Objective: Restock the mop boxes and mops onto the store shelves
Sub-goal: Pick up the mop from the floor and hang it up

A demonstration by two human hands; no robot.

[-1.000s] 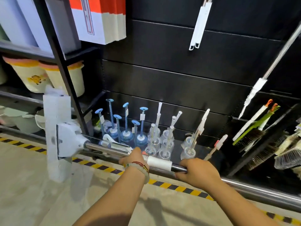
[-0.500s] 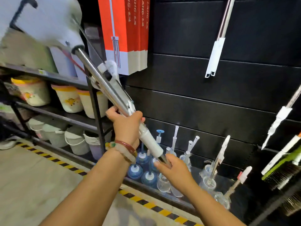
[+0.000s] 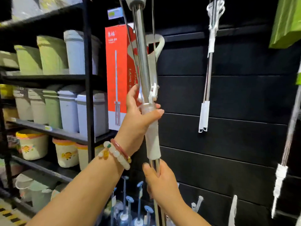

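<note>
Both hands [image 3: 140, 118] round upright mop [image 3: 143, 66]; lettering unreadable

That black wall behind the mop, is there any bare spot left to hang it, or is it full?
Bare wall shows between the held mop and the hanging white mop, and more right of that one, up to the pole at the edge. Crowded: the shelves full of bins, the red box, and the plungers at the bottom.

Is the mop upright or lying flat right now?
Upright: the mop pole runs near vertical, left hand above right hand, head end up.
</note>
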